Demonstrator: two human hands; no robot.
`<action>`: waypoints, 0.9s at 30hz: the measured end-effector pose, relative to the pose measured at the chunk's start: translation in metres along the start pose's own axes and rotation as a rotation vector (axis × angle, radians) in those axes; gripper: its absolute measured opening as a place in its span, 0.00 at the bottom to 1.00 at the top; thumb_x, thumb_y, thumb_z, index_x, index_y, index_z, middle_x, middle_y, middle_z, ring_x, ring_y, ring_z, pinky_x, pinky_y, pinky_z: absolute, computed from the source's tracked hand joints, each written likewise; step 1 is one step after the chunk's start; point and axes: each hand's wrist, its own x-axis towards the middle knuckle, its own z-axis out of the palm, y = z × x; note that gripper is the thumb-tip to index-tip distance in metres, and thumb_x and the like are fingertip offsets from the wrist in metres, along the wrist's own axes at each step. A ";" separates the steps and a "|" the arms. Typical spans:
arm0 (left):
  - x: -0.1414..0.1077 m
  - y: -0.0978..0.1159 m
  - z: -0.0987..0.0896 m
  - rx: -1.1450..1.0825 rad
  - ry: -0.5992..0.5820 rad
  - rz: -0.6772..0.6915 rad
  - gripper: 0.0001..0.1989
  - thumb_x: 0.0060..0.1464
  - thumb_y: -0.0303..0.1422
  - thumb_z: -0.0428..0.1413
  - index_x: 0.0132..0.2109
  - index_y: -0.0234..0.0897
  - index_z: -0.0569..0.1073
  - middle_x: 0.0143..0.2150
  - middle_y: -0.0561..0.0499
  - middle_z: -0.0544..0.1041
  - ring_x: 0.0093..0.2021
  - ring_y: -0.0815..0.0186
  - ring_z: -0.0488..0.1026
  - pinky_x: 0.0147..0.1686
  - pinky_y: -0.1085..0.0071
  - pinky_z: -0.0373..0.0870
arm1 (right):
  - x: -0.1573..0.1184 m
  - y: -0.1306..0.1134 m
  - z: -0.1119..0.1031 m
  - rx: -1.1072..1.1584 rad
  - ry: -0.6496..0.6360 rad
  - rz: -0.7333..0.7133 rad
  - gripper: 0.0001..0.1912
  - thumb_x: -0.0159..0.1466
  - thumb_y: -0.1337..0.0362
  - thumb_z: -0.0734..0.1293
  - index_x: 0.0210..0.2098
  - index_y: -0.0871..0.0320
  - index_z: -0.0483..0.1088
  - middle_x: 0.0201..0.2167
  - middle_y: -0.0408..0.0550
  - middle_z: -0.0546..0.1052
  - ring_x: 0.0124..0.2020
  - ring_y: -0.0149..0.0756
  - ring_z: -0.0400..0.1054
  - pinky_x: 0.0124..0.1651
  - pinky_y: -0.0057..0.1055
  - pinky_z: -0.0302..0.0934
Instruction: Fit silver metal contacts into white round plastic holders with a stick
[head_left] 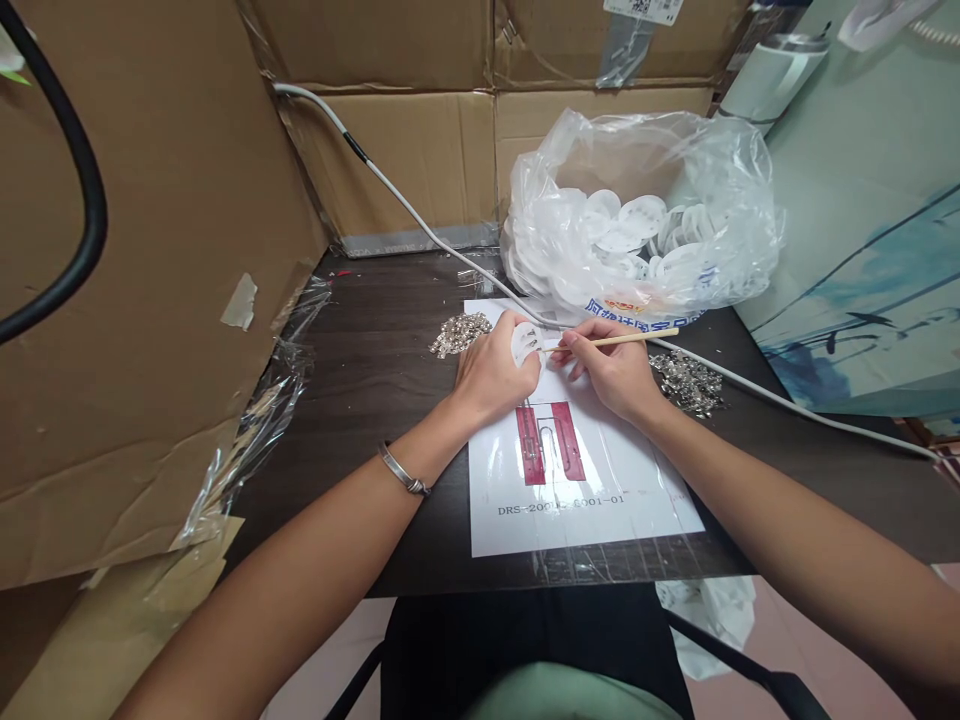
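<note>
My left hand (495, 368) is closed on a round white disc (526, 343) that bears a few small dark marks. In my right hand (609, 368) is a thin wooden stick (637, 338), its tip at the disc's right side. Both hands are above a white printed sheet (510, 530) with a red drawing (531, 450) and black lettering. A pile of small metal parts (459, 334) lies just left of my left hand. Another pile of shiny small parts (688, 384) lies to the right of my right hand.
Behind the sheet stands a clear plastic bag (540, 225) with many white discs. A white cable (412, 212) crosses the dark table (345, 380). Cardboard (150, 250) walls the left and back. A white tumbler (776, 80) stands at the back right.
</note>
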 end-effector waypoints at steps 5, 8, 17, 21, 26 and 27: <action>0.002 -0.003 0.000 -0.139 0.014 0.007 0.12 0.51 0.28 0.54 0.44 0.40 0.69 0.38 0.47 0.76 0.40 0.57 0.73 0.42 0.59 0.68 | 0.001 -0.004 0.001 0.014 0.013 0.022 0.10 0.60 0.60 0.70 0.26 0.58 0.72 0.25 0.48 0.78 0.24 0.31 0.71 0.24 0.29 0.65; 0.005 -0.007 0.001 -0.273 0.004 0.023 0.16 0.50 0.27 0.53 0.47 0.38 0.71 0.41 0.47 0.78 0.41 0.58 0.74 0.45 0.60 0.69 | 0.002 -0.009 0.001 0.025 0.049 0.063 0.09 0.57 0.61 0.72 0.26 0.59 0.72 0.24 0.50 0.78 0.26 0.34 0.73 0.25 0.30 0.66; 0.006 -0.011 0.004 -0.370 0.016 0.107 0.11 0.52 0.29 0.55 0.43 0.36 0.74 0.41 0.46 0.79 0.42 0.60 0.75 0.46 0.61 0.71 | 0.002 -0.009 0.001 -0.007 0.016 0.054 0.11 0.54 0.60 0.76 0.28 0.59 0.72 0.25 0.47 0.78 0.27 0.34 0.73 0.28 0.31 0.68; 0.006 -0.011 0.005 -0.398 0.026 0.078 0.11 0.52 0.28 0.55 0.43 0.35 0.75 0.42 0.46 0.80 0.42 0.60 0.76 0.47 0.61 0.71 | 0.000 -0.005 0.001 0.010 -0.019 0.021 0.11 0.60 0.55 0.71 0.33 0.58 0.75 0.31 0.49 0.80 0.34 0.37 0.76 0.34 0.34 0.71; 0.007 -0.011 0.004 -0.408 0.035 0.075 0.10 0.52 0.27 0.54 0.43 0.33 0.75 0.41 0.44 0.80 0.43 0.59 0.76 0.48 0.61 0.71 | 0.000 -0.003 0.001 0.064 -0.029 0.034 0.12 0.60 0.54 0.71 0.33 0.57 0.75 0.33 0.48 0.80 0.35 0.37 0.76 0.38 0.36 0.73; 0.007 -0.010 0.004 -0.406 0.036 0.075 0.10 0.52 0.26 0.54 0.43 0.33 0.74 0.41 0.44 0.80 0.43 0.59 0.76 0.48 0.61 0.71 | -0.001 -0.003 0.002 0.066 -0.028 0.037 0.12 0.60 0.54 0.71 0.33 0.57 0.75 0.33 0.48 0.80 0.35 0.36 0.76 0.39 0.36 0.73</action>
